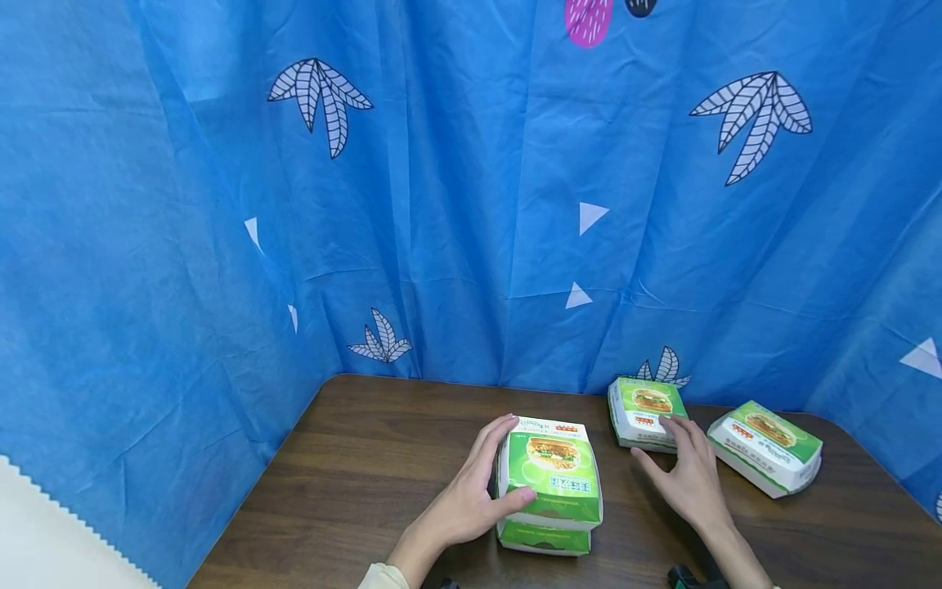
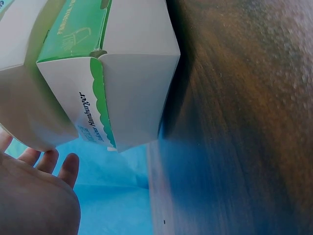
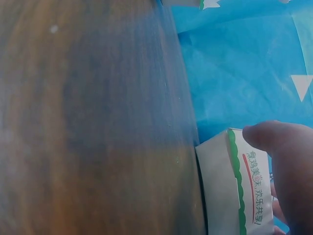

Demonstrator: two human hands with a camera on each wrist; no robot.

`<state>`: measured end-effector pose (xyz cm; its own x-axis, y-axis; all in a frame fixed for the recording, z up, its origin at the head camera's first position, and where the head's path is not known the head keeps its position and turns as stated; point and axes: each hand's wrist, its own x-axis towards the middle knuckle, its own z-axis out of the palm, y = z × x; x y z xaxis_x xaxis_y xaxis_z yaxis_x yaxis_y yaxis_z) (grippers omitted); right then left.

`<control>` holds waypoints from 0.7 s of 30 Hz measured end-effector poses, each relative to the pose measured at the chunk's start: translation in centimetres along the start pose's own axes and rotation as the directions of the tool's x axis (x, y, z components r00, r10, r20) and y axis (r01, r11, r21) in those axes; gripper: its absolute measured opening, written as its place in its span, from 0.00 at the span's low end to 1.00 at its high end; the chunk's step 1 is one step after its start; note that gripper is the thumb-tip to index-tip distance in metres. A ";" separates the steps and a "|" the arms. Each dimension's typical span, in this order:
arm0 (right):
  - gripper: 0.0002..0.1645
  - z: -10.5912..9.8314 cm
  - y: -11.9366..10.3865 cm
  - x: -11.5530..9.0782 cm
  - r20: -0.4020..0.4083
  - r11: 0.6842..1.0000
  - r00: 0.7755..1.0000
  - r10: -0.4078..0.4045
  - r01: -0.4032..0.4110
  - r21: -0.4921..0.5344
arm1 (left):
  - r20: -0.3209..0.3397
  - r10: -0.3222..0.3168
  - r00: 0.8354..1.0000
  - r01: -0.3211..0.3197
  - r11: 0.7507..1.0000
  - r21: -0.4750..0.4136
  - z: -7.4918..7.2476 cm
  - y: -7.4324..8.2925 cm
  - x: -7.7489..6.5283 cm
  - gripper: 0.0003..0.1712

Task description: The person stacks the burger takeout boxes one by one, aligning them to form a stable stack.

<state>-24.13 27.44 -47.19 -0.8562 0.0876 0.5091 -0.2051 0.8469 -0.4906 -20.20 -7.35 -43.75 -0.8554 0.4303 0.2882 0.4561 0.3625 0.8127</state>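
the upper hamburger box (image 1: 555, 478) sits on a lower box (image 1: 545, 538), counter (image 1: 368, 466) stretching leftward, a gap separating it from the rear box (image 1: 640, 425). long axis front-to-back; green lid, burger picture. left hand (image 1: 474, 495), loosely spread, touches it; right hand (image 1: 690, 483), thumb and fingers apart, meets the rear box, grip unclear.

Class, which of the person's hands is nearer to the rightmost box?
Right. The right hand is just left of the rightmost box, at another box; the left hand is farther left, at two stacked boxes.
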 end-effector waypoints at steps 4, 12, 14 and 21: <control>0.46 0.0 -0.1 0.0 0.000 1.000 1.000 -0.007 0.007 0.001 | -0.004 0.006 1.000 -0.006 1.000 0.005 0.1 -0.1 0.0 0.49; 0.45 0.1 -0.1 -0.1 -0.018 1.000 1.000 -0.022 0.022 0.010 | 0.004 -0.003 1.000 0.003 1.000 -0.006 0.1 -0.1 0.0 0.49; 0.45 0.1 -0.1 0.0 -0.019 1.000 0.999 -0.028 0.028 0.013 | 0.005 -0.005 1.000 0.005 1.000 -0.005 0.1 -0.1 0.0 0.49; 0.45 0.3 -0.2 0.1 -0.002 0.999 0.999 -0.034 0.034 0.025 | 0.003 -0.009 1.000 0.009 1.000 -0.002 0.1 -0.1 0.0 0.49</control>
<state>-24.27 27.15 -47.27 -0.8479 0.0595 0.5268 -0.2461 0.8360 -0.4905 -20.22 -7.33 -43.82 -0.8587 0.4298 0.2792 0.4481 0.3651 0.8161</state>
